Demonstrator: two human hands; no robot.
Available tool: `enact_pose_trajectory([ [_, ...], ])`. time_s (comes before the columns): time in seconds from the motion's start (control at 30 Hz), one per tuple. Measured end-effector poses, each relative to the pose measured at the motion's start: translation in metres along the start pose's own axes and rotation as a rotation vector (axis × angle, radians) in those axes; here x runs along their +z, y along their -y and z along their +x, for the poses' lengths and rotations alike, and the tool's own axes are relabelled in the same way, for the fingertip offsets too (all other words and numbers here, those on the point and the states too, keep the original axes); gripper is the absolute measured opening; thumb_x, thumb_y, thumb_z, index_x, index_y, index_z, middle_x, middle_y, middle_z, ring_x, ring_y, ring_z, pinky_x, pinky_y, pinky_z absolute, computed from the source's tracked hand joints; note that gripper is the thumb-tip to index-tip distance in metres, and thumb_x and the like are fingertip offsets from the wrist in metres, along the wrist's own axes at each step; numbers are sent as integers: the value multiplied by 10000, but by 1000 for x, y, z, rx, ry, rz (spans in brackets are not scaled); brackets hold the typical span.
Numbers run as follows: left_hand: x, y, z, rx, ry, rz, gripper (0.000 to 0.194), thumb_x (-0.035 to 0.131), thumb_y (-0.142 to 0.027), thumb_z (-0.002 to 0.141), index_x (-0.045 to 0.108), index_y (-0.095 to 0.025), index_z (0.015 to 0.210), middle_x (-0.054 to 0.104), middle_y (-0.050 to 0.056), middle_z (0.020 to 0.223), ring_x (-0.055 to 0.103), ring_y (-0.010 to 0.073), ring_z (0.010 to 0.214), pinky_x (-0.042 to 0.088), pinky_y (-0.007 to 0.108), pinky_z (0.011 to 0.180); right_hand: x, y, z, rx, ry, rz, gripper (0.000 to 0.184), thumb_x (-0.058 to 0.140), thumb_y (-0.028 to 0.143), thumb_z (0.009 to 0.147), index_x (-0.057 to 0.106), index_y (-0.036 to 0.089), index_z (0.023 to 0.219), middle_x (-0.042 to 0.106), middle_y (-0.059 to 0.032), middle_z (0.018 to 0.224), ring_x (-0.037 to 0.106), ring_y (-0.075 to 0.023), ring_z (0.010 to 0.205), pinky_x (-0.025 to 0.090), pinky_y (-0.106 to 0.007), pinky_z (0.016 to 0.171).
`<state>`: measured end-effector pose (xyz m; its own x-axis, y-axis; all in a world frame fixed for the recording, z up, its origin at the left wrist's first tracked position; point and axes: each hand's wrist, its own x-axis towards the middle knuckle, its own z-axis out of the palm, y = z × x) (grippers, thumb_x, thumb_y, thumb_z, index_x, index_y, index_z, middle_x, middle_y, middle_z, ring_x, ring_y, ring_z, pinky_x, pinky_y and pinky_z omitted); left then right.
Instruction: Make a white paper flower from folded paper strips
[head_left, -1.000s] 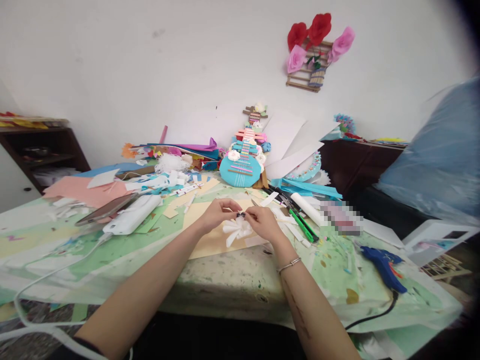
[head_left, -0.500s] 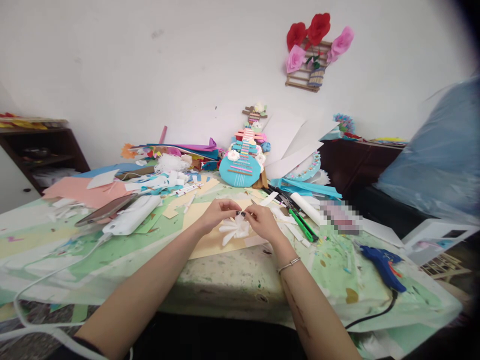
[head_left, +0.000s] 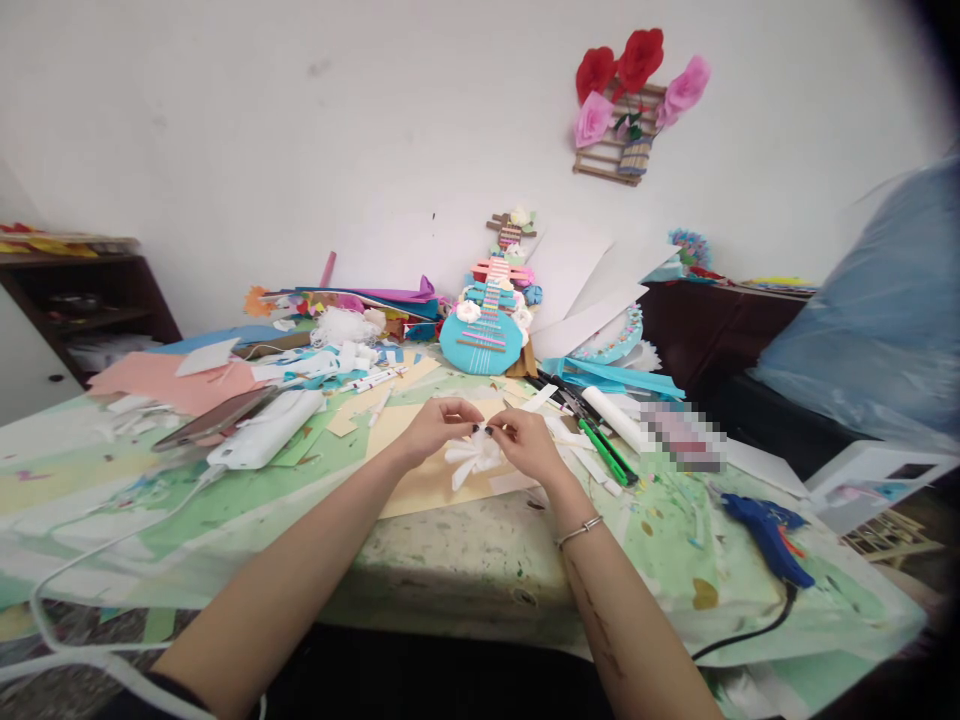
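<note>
A white paper flower (head_left: pixel 474 458) with narrow, splayed petals hangs between my hands, above a tan sheet of paper (head_left: pixel 409 490). From the left, my left hand (head_left: pixel 441 428) pinches its upper end between thumb and fingertips. My right hand (head_left: pixel 523 438) pinches the same end from the right, its fingertips almost touching the left ones. The exact bit of paper under the fingertips is too small to make out. Right beside my right hand lie white paper strips (head_left: pixel 581 458) and a green utility knife (head_left: pixel 604 452).
A blue glue gun (head_left: pixel 769 535) with a black cord lies at the right. To the left are a white power bank (head_left: pixel 266 430) with a cable and a dark tablet (head_left: pixel 214 418). A decorated blue cardboard guitar (head_left: pixel 481 345) leans against the wall, beside heaped paper scraps (head_left: pixel 330 360).
Both hands stay in nearly the same place, pinching the white paper flower. Its petals shift and turn slightly, and the fingertips move a little.
</note>
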<state>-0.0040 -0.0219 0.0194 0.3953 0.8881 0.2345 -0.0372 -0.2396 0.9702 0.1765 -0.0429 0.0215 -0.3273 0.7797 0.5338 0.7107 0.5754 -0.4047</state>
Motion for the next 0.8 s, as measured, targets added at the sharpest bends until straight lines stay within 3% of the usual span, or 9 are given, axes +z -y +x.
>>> enact_pose_trajectory([
  [0.53,-2,3,0,9,58,-71,251,715,-153,566,641,-117,803,644,37,754,589,126,654,448,240,605,0,0,1,-5,-18,120,96,557,133,735,643,176,739,659,-21,741,574,-128,667,420,-223,605],
  [0.8,-2,0,1,20,47,4,253,703,-164,569,645,-112,810,635,41,748,571,117,632,441,231,583,1,-2,1,-11,-19,114,113,564,115,722,649,184,749,663,-23,757,582,-135,688,433,-234,627],
])
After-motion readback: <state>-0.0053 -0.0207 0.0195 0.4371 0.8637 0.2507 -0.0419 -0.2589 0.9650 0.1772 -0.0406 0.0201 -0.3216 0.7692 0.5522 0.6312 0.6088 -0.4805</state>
